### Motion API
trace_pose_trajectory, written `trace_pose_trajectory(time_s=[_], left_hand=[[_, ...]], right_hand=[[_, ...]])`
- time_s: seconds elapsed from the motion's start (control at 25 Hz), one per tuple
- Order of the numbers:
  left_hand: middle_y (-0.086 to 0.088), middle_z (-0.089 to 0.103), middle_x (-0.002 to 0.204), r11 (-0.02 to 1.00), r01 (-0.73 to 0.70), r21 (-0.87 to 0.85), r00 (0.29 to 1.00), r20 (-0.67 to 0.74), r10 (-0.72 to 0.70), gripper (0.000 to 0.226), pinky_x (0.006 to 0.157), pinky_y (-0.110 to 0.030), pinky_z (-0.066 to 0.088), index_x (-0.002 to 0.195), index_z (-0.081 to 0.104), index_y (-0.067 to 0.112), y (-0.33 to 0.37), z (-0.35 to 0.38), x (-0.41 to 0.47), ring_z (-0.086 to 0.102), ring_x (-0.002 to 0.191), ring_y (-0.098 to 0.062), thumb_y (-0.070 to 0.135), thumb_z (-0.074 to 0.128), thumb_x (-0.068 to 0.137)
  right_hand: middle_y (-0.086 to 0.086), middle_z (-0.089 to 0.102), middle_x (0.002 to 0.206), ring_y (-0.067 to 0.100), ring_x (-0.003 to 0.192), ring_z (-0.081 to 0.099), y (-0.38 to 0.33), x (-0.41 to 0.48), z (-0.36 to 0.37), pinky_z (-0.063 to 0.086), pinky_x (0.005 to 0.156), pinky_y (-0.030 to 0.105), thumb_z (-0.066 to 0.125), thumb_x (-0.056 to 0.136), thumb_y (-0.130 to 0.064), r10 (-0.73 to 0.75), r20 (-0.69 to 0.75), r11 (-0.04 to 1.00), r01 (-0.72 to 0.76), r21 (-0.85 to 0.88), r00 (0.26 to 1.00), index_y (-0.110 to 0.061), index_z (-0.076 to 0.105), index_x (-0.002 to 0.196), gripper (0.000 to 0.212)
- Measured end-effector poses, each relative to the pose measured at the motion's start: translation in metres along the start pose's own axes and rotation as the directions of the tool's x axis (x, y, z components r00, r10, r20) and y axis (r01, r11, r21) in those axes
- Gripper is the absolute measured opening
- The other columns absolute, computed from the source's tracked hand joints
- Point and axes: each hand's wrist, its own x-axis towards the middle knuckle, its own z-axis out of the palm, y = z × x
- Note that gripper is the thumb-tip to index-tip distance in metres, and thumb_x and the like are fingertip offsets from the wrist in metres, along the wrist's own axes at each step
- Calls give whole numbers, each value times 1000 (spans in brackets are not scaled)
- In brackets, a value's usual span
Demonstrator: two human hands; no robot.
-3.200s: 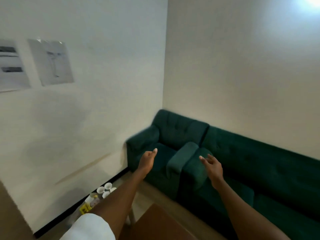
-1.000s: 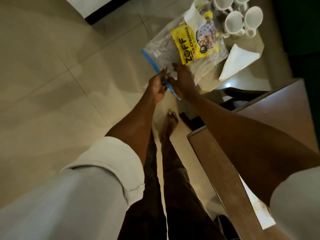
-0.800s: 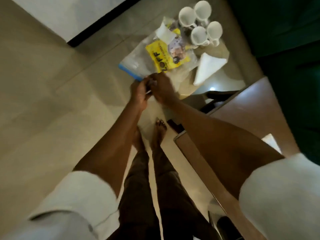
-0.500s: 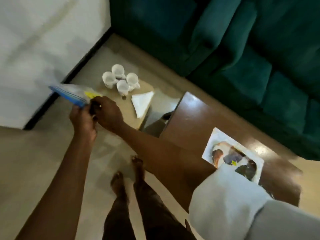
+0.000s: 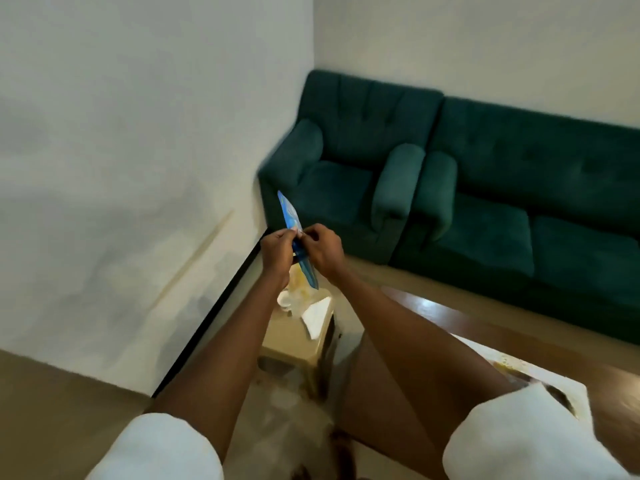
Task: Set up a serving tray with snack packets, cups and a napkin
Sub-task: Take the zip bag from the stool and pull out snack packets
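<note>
I hold a clear zip bag [image 5: 290, 216] with a blue seal strip up in front of me, edge-on. My left hand [image 5: 277, 251] and my right hand [image 5: 322, 249] both pinch the blue strip at its middle. The bag hangs down between my hands, with a yellow snack packet [image 5: 300, 280] showing faintly inside it. Below, a small beige stool [image 5: 294, 337] carries a folded white napkin [image 5: 317, 315] and a white cup [image 5: 284, 299], mostly hidden by my left forearm. A white tray [image 5: 540, 375] lies on the brown table at the right, partly behind my right sleeve.
A dark green armchair [image 5: 346, 168] and a matching sofa [image 5: 536, 195] stand along the far wall. The brown table [image 5: 433, 317] sits right of the stool. A white wall with a black skirting runs along the left. Beige floor tiles lie below.
My head has tilted up, bringing the sofa and walls into view. Both hands have lifted the zip bag off the stool and raised it to chest height, still pinching its blue strip.
</note>
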Motion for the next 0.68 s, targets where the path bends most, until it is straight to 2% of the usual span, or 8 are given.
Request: trace_pose_trajectory(time_s=[0.16,0.24,0.32,0.44,0.52,0.6,0.68], left_hand=[[-12,72,85,981,-167,94,973,174,149,14,78,-42,61,92,78,4,39,91,-28,66,78,-22,16,71,93],[-10,75,85,962,-249,112,940,267,213,13,75,-38,60,82,77,15,50,146,-54,68,73,-16,18,72,93],[-8,76,84,944,-301,139,916,318,245,17,72,-36,62,76,74,21,50,195,-82,71,72,-16,20,72,94],[-22,76,89,937,-314,150,877,424,226,14,79,-46,61,85,77,6,41,280,-134,70,78,-27,18,74,92],[-26,76,90,935,-324,142,834,510,211,19,79,-48,60,89,78,-1,32,340,-173,68,77,-28,17,75,90],[-20,77,82,930,-347,122,797,561,224,16,74,-42,59,82,79,4,19,398,-211,70,75,-26,19,77,89],[-12,76,75,930,-354,98,781,578,236,16,67,-34,59,73,76,13,7,449,-250,71,72,-24,18,78,88]], right_hand=[[13,74,104,30,96,72,-19,-11,-109,59,87,52,66,99,-28,-20,-229,999,31,43,973,-4,69,107,25],[12,74,105,29,97,72,-14,-19,-167,59,88,53,67,99,-26,-29,-326,998,47,48,945,-5,69,109,24],[10,75,105,25,96,72,-2,-33,-220,60,88,47,67,99,-27,-26,-388,999,36,19,921,-6,71,110,24],[8,77,100,19,89,72,25,-64,-314,57,78,36,68,97,-28,-9,-499,1000,3,-13,867,-7,76,104,23],[11,78,99,23,93,73,47,-88,-379,58,82,39,69,95,-27,11,-563,1000,-21,-11,826,-6,79,102,24],[12,79,100,26,97,74,67,-114,-440,58,89,46,69,95,-24,45,-595,999,-38,23,803,-5,79,102,23],[15,79,99,29,97,75,86,-138,-494,58,90,53,67,95,-21,59,-616,998,-34,52,785,-3,79,102,23]])
